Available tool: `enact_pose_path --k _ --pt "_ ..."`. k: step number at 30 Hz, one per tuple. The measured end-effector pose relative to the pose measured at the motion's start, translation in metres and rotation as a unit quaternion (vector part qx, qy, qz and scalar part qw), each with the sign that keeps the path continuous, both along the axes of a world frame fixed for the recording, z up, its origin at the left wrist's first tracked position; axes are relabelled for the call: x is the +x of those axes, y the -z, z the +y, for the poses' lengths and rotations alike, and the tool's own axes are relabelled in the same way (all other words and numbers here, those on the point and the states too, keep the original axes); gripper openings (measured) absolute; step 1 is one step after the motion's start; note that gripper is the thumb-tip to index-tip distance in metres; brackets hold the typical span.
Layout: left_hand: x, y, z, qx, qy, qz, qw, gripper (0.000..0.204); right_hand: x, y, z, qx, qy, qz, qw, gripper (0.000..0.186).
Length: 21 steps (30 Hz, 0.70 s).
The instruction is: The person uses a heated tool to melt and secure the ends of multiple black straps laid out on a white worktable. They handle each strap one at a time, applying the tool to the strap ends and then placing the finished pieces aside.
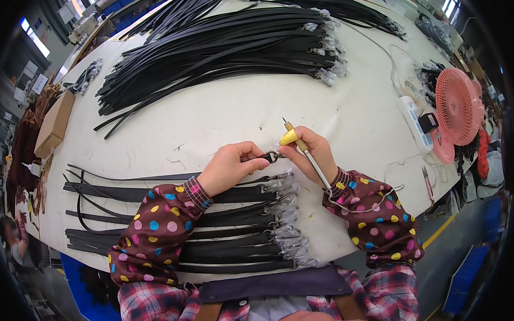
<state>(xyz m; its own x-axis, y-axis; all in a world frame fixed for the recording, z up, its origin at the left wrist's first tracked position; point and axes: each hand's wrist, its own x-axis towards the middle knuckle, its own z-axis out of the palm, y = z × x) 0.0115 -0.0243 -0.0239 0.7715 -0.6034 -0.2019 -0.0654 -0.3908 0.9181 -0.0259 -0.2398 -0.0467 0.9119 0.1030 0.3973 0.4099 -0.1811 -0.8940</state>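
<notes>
My left hand (232, 166) is closed on the end of a black strap (257, 157), which has a dark metal ring (273, 156). Close beside it, my right hand (310, 156) grips a corded pen-shaped tool (316, 167), its thin dark tip pointing up and away from me. A yellow wrap (288, 137) shows around my right index finger. The right thumb and fingertip meet at the clear-wrapped hardware by the ring; how firmly they hold it is hidden. Under my left arm lie rows of black straps (230, 218), with clear-wrapped metal ends (288, 236) toward the right.
A large pile of black straps (219, 54) covers the far part of the white table (182, 129). To the right are a white power strip (414, 124), a pink fan (459, 108) and pink-handled snips (427, 184). A cardboard box (55, 125) stands at the left edge.
</notes>
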Motion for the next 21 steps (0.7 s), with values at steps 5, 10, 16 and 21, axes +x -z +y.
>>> enact_pose_path --k 5,10,16,21 --pt "-0.002 0.0 0.008 0.053 0.006 -0.117 0.992 0.018 0.003 -0.002 -0.006 0.104 -0.047 0.092 0.989 0.02" --pt "-0.01 0.002 0.002 0.078 0.018 -0.327 0.942 0.02 0.011 -0.01 -0.008 0.325 -0.105 0.155 0.927 0.067" --pt "-0.024 -0.014 -0.054 -0.065 0.047 -0.178 0.981 0.034 0.003 -0.017 -0.007 0.212 -0.015 0.132 0.968 0.075" --pt "-0.026 -0.022 -0.088 -0.217 -0.065 0.066 0.972 0.038 0.005 -0.019 -0.014 0.069 0.027 0.042 0.996 0.079"
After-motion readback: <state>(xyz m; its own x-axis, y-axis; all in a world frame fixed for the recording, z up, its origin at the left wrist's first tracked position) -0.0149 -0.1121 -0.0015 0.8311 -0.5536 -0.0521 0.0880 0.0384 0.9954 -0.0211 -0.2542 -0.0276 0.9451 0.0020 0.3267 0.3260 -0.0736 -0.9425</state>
